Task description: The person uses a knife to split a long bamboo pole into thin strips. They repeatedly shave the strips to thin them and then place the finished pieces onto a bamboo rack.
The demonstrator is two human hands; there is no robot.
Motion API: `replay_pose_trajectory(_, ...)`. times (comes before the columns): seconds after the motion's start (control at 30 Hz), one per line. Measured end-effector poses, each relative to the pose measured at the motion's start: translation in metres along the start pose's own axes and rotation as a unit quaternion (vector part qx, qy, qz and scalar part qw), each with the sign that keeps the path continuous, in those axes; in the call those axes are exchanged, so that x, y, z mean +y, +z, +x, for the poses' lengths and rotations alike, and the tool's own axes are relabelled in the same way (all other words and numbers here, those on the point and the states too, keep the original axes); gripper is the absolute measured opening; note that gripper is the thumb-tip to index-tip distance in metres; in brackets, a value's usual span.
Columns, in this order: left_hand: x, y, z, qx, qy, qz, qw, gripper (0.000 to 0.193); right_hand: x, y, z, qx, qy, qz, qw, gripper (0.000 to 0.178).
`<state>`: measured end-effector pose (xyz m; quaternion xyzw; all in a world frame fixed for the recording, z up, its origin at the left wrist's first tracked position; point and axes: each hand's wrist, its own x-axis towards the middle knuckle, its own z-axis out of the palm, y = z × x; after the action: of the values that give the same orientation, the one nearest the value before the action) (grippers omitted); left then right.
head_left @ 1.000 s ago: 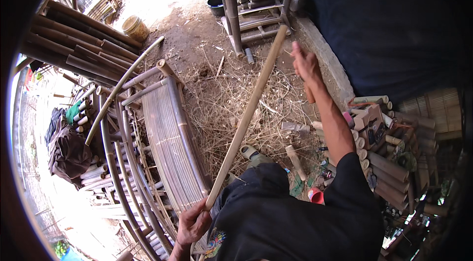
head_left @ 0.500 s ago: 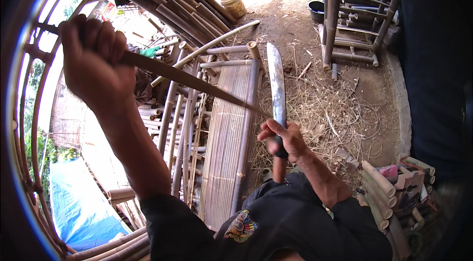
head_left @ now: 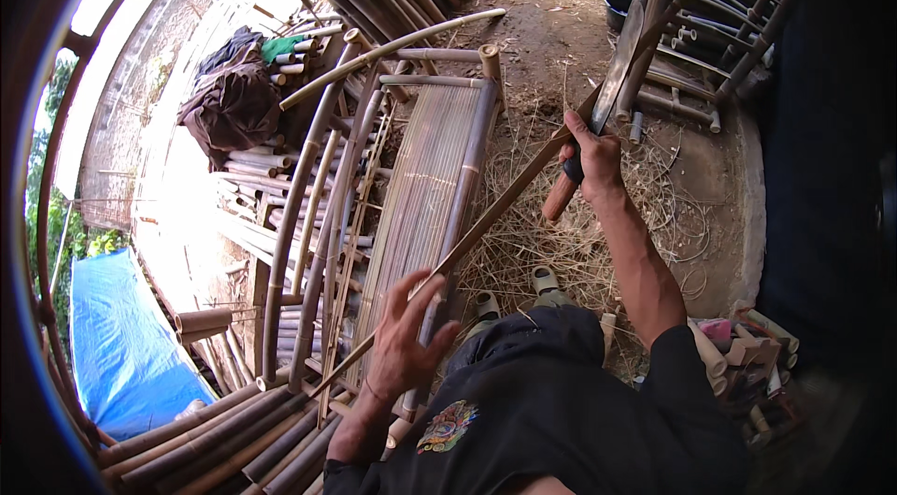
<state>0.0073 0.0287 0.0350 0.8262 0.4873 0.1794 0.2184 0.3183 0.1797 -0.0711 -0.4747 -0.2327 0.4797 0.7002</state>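
A machete (head_left: 619, 74) with a wooden handle and black wrapping is in my right hand (head_left: 594, 161), its blade tilted up and away from me. A long, thin bamboo strip (head_left: 512, 193) slants across the view and crosses the blade close to my right thumb. Near the strip's lower part is my left hand (head_left: 404, 334), with fingers stretched out and thumb apart. The strip passes beneath this hand by the fingertips; I cannot tell how firmly they touch. Below my left hand lies a bamboo bench (head_left: 420, 168) with a slatted top.
Thin shavings (head_left: 523, 247) cover the ground around my feet. A bamboo rack (head_left: 677, 84) stands at the right, with a dark bucket (head_left: 618, 7) beside it. At left are stacked bamboo poles (head_left: 257, 168), a dark cloth (head_left: 229, 107) and a blue tarp (head_left: 131, 336). Cut bamboo pieces (head_left: 707, 350) lie lower right.
My left hand has come down from the upper left, its grip on the strip loosened into spread fingers. My right hand has moved up and right with the machete, and the strip now slants the other way.
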Motion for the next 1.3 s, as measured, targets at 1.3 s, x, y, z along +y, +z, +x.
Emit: replay_pose_trajectory(1.3, -0.107, 0.063, -0.037, -0.009, -0.359, -0.436, 0.825, 0.026, 0.109, 0.065, -0.188, -0.304, -0.226, -0.569, 0.729, 0.054)
